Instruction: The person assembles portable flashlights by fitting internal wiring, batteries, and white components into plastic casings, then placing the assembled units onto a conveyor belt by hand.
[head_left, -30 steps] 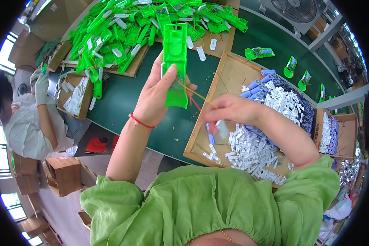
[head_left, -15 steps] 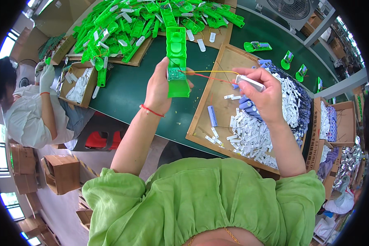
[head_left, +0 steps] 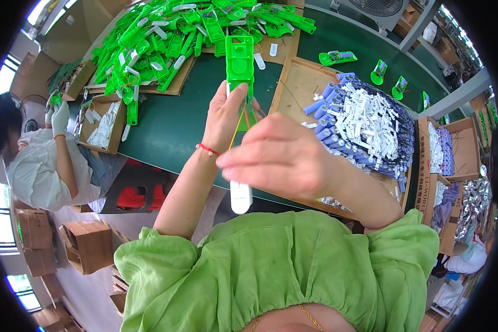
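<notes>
A long green plastic housing [head_left: 239, 61] stands upright in my left hand [head_left: 221, 119], its thumb pressed on the middle and fingers wrapped round the sides. Yellow and red wires [head_left: 242, 126] run down from it. Below them hangs a white oblong plastic piece [head_left: 241, 198], wired to the housing. My right hand [head_left: 279, 157] crosses in front of the wires, right above the white piece, smeared by motion. Its fingers point left; whether they grip the piece or the wires cannot be made out. The housing's lower end is partly hidden behind the hands.
A wooden tray [head_left: 278, 99] on the right holds blue cylindrical cells [head_left: 325, 123] and small white pieces [head_left: 371, 124]. Green housings [head_left: 166, 47] are heaped on cardboard at the back. Several green units stand at the far right. At left a person in white gloves [head_left: 36, 166] sits by a box [head_left: 114, 141].
My right hand has swung left and nearer, in front of the wires. The white piece it held now hangs below the housing. My left thumb has come over the housing's front, hiding the circuit board.
</notes>
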`<state>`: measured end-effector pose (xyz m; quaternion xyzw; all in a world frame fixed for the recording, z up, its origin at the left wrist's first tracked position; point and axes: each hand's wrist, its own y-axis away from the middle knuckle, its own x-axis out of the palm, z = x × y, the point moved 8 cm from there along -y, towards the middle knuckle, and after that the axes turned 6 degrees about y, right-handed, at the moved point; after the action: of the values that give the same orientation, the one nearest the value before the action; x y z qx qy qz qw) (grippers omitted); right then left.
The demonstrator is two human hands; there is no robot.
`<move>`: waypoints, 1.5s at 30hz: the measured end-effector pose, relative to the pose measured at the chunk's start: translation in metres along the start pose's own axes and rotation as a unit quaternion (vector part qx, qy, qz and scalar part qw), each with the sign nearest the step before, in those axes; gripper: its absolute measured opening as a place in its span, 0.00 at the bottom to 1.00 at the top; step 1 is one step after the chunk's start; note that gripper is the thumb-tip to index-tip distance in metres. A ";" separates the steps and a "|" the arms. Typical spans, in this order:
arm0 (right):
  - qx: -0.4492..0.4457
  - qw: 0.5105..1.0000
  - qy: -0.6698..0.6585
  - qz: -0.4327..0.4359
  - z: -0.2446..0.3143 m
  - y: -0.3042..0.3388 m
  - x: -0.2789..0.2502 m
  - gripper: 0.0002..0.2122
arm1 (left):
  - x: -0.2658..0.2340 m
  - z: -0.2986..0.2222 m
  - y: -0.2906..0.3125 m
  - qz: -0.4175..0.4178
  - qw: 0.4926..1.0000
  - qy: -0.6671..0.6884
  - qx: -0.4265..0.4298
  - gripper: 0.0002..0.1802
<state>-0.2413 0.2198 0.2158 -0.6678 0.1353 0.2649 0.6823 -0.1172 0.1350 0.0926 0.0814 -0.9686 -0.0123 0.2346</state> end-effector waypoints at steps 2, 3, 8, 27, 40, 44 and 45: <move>0.001 1.000 -0.005 0.006 0.003 0.010 0.004 0.10 | -0.002 0.001 -0.004 -0.003 1.000 -0.021 0.007 0.09; 0.001 1.000 -0.015 0.011 0.003 0.013 0.007 0.11 | -0.005 0.002 -0.004 -0.010 0.999 -0.043 0.015 0.09; 0.046 0.998 0.025 -0.047 -0.017 0.009 -0.011 0.12 | 0.010 0.016 -0.003 0.117 0.980 -0.153 0.058 0.14; 0.351 0.904 0.138 -0.202 -0.104 0.093 -0.068 0.11 | 0.031 0.043 0.003 0.136 0.960 -0.245 -0.017 0.19; 0.320 0.885 -0.055 -0.334 -0.100 0.089 -0.053 0.10 | 0.042 0.053 0.005 0.121 0.979 -0.136 -0.095 0.32; 0.374 0.853 -0.132 -0.338 -0.104 0.084 -0.042 0.09 | 0.049 0.057 0.013 0.170 0.967 -0.163 -0.092 0.33; 0.345 0.867 -0.095 -0.347 -0.103 0.086 -0.043 0.08 | 0.044 0.057 0.012 0.147 0.974 -0.142 -0.097 0.33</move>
<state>-0.3061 0.1077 0.1591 -0.3658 -0.0876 0.0097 0.9265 -0.1841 0.1391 0.0626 -0.0875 -0.9876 -0.0828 0.1005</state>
